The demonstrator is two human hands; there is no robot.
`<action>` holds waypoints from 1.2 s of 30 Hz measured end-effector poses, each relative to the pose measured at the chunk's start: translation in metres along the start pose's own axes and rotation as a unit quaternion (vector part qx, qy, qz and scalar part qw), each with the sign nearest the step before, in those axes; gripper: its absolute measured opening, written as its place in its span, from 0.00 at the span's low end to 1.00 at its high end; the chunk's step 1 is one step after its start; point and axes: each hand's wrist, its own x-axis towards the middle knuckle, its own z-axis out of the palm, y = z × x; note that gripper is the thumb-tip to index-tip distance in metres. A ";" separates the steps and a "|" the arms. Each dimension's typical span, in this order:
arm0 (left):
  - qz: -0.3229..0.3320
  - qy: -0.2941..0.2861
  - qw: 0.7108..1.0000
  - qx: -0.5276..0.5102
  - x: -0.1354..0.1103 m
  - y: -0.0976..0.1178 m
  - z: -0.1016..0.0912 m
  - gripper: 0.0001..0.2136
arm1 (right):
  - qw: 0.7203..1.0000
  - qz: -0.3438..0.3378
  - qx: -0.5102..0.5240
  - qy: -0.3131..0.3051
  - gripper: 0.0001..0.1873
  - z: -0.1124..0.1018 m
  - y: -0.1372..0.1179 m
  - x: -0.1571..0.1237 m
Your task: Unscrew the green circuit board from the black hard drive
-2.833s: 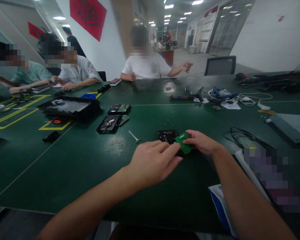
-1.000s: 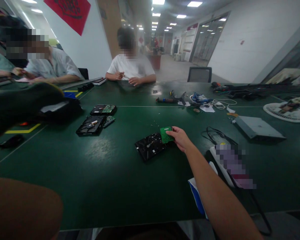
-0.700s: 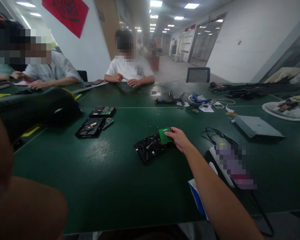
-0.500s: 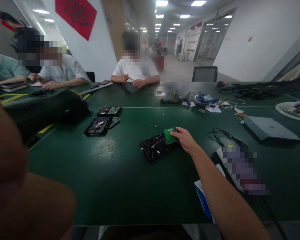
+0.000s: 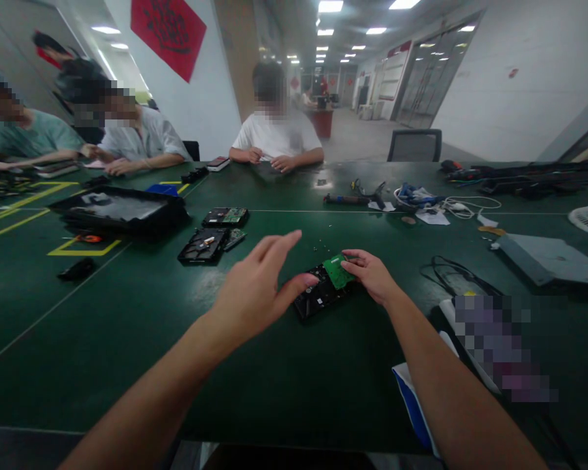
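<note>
A black hard drive (image 5: 318, 297) lies on the green table (image 5: 176, 339) in front of me, with a small green circuit board (image 5: 338, 271) at its far right corner. My right hand (image 5: 370, 274) pinches the edge of that green board. My left hand (image 5: 257, 287) hovers just left of the drive with fingers spread and nothing in it, its thumb close to the drive's left edge.
Two more opened drives (image 5: 210, 243) and a black tray (image 5: 122, 210) lie to the left. Tools, cables and papers (image 5: 411, 199) sit at the far side, a grey box (image 5: 551, 260) and black cable (image 5: 458, 274) to the right. Other people sit across the table.
My left arm was raised close to the camera; it has come down and reached forward to the drive's left side. My right hand keeps holding the green board.
</note>
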 end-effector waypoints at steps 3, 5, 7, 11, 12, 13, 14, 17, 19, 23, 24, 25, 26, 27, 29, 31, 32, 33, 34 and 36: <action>-0.057 -0.157 0.983 0.078 0.000 -0.002 0.050 0.33 | 1.000 0.005 -0.030 0.002 0.21 0.001 0.000 0.001; -0.075 -0.220 0.968 0.092 -0.005 -0.002 0.076 0.43 | 0.999 0.001 -0.048 0.004 0.19 0.002 -0.001 0.001; -0.083 -0.243 0.962 0.094 -0.010 -0.003 0.089 0.52 | 0.997 -0.005 -0.079 0.006 0.20 0.003 -0.004 0.000; -0.073 -0.255 0.961 0.072 -0.011 -0.013 0.092 0.53 | 0.994 0.013 -0.106 -0.005 0.23 0.001 -0.009 -0.004; -0.066 -0.253 0.963 0.063 -0.010 -0.018 0.092 0.51 | 0.995 0.016 -0.103 -0.008 0.23 0.001 -0.010 -0.005; -0.061 -0.251 0.965 0.054 -0.008 -0.023 0.091 0.50 | 0.995 0.017 -0.097 -0.011 0.24 0.000 -0.011 -0.005; -0.059 -0.247 0.966 0.045 -0.006 -0.029 0.091 0.49 | 0.996 0.017 -0.088 -0.014 0.24 0.000 -0.011 -0.006; -0.073 -0.234 0.969 0.038 -0.001 -0.041 0.093 0.44 | 0.997 0.022 -0.057 -0.036 0.25 0.003 -0.011 -0.007; -0.082 -0.222 0.970 0.058 -0.001 -0.043 0.095 0.38 | 0.996 0.028 -0.056 -0.061 0.24 0.006 -0.011 -0.008; -0.086 -0.212 0.969 0.093 -0.004 -0.038 0.099 0.33 | 0.991 0.015 -0.106 -0.081 0.25 0.010 -0.009 -0.010; -0.087 -0.208 0.969 0.095 -0.004 -0.036 0.099 0.32 | 0.990 0.009 -0.118 -0.075 0.25 0.010 -0.009 -0.010; -0.087 -0.205 0.970 0.095 -0.005 -0.036 0.100 0.32 | 0.990 0.003 -0.127 -0.068 0.25 0.011 -0.008 -0.010; -0.088 -0.202 0.971 0.092 -0.005 -0.036 0.100 0.32 | 0.989 -0.002 -0.133 -0.062 0.26 0.011 -0.008 -0.009; -0.090 -0.200 0.972 0.086 -0.006 -0.036 0.100 0.32 | 0.989 -0.007 -0.135 -0.057 0.26 0.011 -0.007 -0.009; -0.093 -0.198 0.973 0.073 -0.006 -0.037 0.100 0.32 | 0.990 -0.014 -0.134 -0.048 0.26 0.011 -0.005 -0.008; -0.096 -0.196 0.973 0.069 -0.006 -0.037 0.099 0.32 | 0.991 -0.018 -0.129 -0.042 0.26 0.011 -0.004 -0.007; -0.096 -0.197 0.973 0.070 -0.006 -0.037 0.099 0.31 | 0.991 -0.020 -0.125 -0.038 0.26 0.010 -0.003 -0.007; -0.097 -0.199 0.973 0.073 -0.006 -0.036 0.099 0.30 | 0.992 -0.022 -0.120 -0.035 0.26 0.010 -0.003 -0.007; -0.097 -0.201 0.972 0.077 -0.006 -0.035 0.098 0.30 | 0.992 -0.022 -0.115 -0.034 0.26 0.008 -0.003 -0.006; -0.098 -0.205 0.971 0.080 -0.007 -0.034 0.098 0.29 | 0.994 -0.020 -0.105 -0.030 0.25 0.006 -0.003 -0.005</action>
